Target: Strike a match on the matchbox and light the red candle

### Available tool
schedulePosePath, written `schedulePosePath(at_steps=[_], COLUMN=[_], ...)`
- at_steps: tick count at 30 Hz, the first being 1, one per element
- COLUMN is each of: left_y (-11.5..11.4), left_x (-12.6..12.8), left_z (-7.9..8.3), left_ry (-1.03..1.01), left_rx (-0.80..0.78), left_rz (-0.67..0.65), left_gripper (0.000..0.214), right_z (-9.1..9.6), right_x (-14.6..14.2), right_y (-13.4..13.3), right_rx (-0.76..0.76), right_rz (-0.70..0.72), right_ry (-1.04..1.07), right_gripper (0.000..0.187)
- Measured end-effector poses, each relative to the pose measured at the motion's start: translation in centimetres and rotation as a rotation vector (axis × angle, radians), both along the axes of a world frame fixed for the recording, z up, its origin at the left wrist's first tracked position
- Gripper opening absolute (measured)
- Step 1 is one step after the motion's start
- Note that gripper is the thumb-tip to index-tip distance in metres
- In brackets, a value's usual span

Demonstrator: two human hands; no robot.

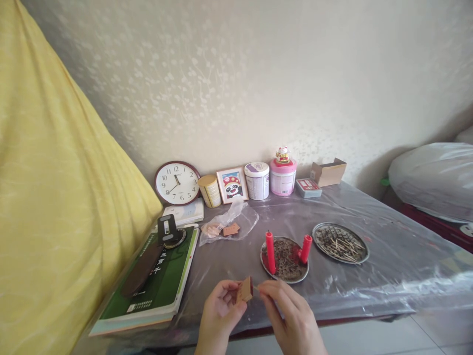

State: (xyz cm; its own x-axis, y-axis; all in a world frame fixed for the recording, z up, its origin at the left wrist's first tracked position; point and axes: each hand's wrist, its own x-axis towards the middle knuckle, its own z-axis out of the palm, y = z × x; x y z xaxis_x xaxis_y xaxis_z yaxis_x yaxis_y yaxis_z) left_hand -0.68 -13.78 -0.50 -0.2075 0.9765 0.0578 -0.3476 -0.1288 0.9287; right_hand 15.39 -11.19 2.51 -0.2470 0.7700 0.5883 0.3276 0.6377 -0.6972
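My left hand (220, 306) holds a small brown matchbox (245, 290) near the table's front edge. My right hand (286, 308) pinches a thin match (256, 287) whose tip is against the side of the box. Just beyond the hands, a round metal plate (284, 266) carries two red candles, one upright (270, 252) on its left and one leaning (306, 248) on its right. A second metal plate (340, 242) to the right holds several loose matchsticks.
The table is covered in clear plastic sheet (388, 261). A green book (158, 281) with a dark object lies at left. A plastic bag (229, 226), wall clock (177, 183), tins, picture frame (232, 184) and boxes line the back. Yellow curtain (55, 197) at left.
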Motion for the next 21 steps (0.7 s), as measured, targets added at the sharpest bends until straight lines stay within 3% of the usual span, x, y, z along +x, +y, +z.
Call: schedulePosePath(at_steps=[3,6,8,14,21], left_y=[-0.3,-0.1,0.2,0.4,0.6], left_x=[0.0,-1.6,-2.9,-3.8,-3.8], left_z=[0.5,1.3,1.7,2.2,1.6], left_ry=[-0.042,0.007,0.011,-0.055,-0.081], left_rx=[0.06,-0.056,-0.09,-0.123,-0.149], left_rz=[0.038,0.285,0.373,0.4,0.346], left_gripper=[0.044,0.036,0.036,0.037,0.034], right_z=[-1.1,-1.5,-1.2,-0.1,0.3], right_x=[-0.1,0.1,0.4,1.1,1.2], right_y=[1.0,1.8,2.0,2.0,1.7], right_rx=[-0.244,-0.475,-0.551,-0.546,-0.533], right_rz=[-0.14,-0.222,-0.235,-0.249,-0.248], right_ry=[0.027,0.144,0.215,0.223,0.191], right_gripper=[0.019,0.023,0.029,0.039,0.035])
